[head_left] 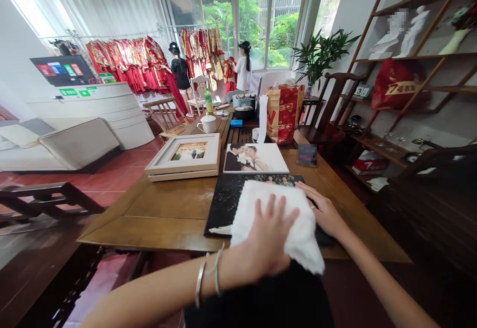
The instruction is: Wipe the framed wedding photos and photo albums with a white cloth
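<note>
My left hand [269,228] lies spread on a white cloth [253,204], pressing it flat against a large dark photo panel [227,199] near the table's front edge. The cloth hides much of the panel's picture, and one corner hangs over the front. My right hand [322,208] rests on the panel's right side with its fingers stretched out, beside the cloth. Just behind the panel lies a white photo print of a couple [268,161]. To its left sit stacked pale wood picture frames [186,155].
The wooden table [156,213] also bears a white lidded mug [207,123], a red and tan paper bag [285,114], a green bottle [208,102] and a small blue box [236,123]. Wooden chairs [328,104] flank it. Two people stand by racks of red garments [126,64].
</note>
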`<state>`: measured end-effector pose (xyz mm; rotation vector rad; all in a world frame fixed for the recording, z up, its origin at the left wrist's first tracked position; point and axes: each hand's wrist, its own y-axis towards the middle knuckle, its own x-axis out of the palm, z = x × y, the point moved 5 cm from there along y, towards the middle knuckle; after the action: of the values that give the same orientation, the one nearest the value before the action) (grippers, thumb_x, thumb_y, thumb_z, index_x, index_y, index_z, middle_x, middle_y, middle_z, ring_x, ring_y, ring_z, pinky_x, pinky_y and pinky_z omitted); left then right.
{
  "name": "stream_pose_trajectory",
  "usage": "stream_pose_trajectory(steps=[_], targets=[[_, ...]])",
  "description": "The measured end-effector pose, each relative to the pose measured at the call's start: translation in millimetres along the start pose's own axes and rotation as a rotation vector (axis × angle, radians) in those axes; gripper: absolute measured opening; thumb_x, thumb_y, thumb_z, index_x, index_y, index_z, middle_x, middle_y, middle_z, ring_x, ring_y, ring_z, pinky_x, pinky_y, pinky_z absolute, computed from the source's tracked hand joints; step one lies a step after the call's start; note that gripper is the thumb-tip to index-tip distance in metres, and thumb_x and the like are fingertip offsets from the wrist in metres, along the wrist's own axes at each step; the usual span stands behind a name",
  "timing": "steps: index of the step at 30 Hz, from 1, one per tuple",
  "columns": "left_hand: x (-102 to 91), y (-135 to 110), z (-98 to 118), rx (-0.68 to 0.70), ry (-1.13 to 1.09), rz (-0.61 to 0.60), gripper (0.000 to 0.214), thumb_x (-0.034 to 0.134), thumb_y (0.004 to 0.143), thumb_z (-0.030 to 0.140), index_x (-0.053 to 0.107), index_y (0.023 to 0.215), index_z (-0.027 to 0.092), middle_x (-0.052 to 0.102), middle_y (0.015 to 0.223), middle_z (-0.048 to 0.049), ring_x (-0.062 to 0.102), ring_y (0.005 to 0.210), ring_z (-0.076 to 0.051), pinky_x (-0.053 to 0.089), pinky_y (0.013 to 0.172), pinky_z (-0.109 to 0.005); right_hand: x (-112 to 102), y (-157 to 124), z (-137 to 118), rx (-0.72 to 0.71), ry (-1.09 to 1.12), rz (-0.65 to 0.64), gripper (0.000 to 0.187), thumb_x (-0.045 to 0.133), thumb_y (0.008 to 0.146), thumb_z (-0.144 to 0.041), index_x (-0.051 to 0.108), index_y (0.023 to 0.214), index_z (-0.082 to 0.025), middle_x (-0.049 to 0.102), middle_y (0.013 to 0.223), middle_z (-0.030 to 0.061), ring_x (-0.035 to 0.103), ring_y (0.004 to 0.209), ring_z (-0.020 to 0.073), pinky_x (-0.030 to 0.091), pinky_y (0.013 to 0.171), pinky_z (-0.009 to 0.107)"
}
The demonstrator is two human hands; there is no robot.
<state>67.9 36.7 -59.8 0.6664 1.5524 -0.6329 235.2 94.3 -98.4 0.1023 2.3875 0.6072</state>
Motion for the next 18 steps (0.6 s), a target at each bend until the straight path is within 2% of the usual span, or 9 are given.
stream_pose_trajectory(steps=[3, 5, 8, 11, 13, 15, 18], targets=[[-4.2, -26, 30, 0.046, -0.03, -0.049, 0.089, 0.058, 0.072, 0.052, 0.017, 0.144, 0.018, 0.011, 0.15, -0.0188, 0.01, 0.134, -0.041, 0.02, 0.1, -0.062, 0, 0, 1, 0.008, 0.008, -0.02, 0.036, 0.044, 0.086, -0.029, 0.06, 0.119, -0.024, 0.054, 0.132, 0.0066, 0.044, 0.126, 0.0238, 0.032, 0.107, 0.049], [-5.7, -25, 32, 0.025, -0.036, -0.066, 0.087, 0.056, 0.074, 0.053, 0.017, 0.144, 0.019, 0.012, 0.149, -0.0189, 0.012, 0.134, -0.041, 0.022, 0.1, -0.062, -1, -1, 0, 0.012, 0.012, -0.027, 0.037, 0.044, 0.086, -0.03, 0.06, 0.119, -0.024, 0.053, 0.132, 0.0069, 0.043, 0.127, 0.0237, 0.031, 0.107, 0.048], [-5.2, 4, 13, -0.1, 0.011, -0.028, 0.086, 0.055, 0.075, 0.052, 0.018, 0.144, 0.017, 0.017, 0.148, -0.0198, 0.018, 0.133, -0.041, 0.026, 0.098, -0.06, -1, -1, -2, 0.012, 0.033, -0.03, 0.038, 0.048, 0.084, -0.03, 0.059, 0.119, -0.025, 0.054, 0.132, 0.0064, 0.044, 0.126, 0.0245, 0.033, 0.106, 0.047], [-2.8, 39, -11, -0.269, 0.093, 0.032, 0.091, 0.058, 0.073, 0.054, 0.019, 0.144, 0.012, 0.021, 0.146, -0.0234, 0.02, 0.131, -0.044, 0.023, 0.098, -0.063, 0, -1, -2, 0.021, 0.045, -0.012, 0.038, 0.049, 0.082, -0.032, 0.061, 0.118, -0.024, 0.056, 0.13, 0.0075, 0.046, 0.125, 0.026, 0.036, 0.104, 0.047], [-0.6, 51, -15, -0.344, 0.127, 0.039, 0.096, 0.06, 0.07, 0.057, 0.02, 0.143, 0.009, 0.025, 0.144, -0.0251, 0.02, 0.13, -0.047, 0.019, 0.099, -0.064, 0, 0, -2, 0.017, 0.054, -0.008, 0.038, 0.048, 0.083, -0.034, 0.061, 0.117, -0.024, 0.057, 0.129, 0.0081, 0.047, 0.124, 0.0264, 0.037, 0.103, 0.047], [1.3, 49, -5, -0.357, 0.149, 0.036, 0.099, 0.06, 0.068, 0.06, 0.022, 0.142, 0.008, 0.027, 0.143, -0.0254, 0.02, 0.129, -0.048, 0.017, 0.099, -0.064, 1, 0, -1, 0.002, 0.069, -0.024, 0.039, 0.051, 0.082, -0.035, 0.061, 0.117, -0.024, 0.057, 0.129, 0.0078, 0.046, 0.124, 0.0263, 0.038, 0.103, 0.046], [3.2, 25, 26, -0.261, 0.166, 0.043, 0.101, 0.061, 0.067, 0.061, 0.022, 0.142, 0.005, 0.029, 0.142, -0.0261, 0.02, 0.129, -0.049, 0.018, 0.1, -0.064, 0, 0, 1, -0.009, 0.087, -0.04, 0.04, 0.053, 0.08, -0.034, 0.061, 0.118, -0.025, 0.055, 0.13, 0.0069, 0.046, 0.125, 0.026, 0.037, 0.105, 0.046]])
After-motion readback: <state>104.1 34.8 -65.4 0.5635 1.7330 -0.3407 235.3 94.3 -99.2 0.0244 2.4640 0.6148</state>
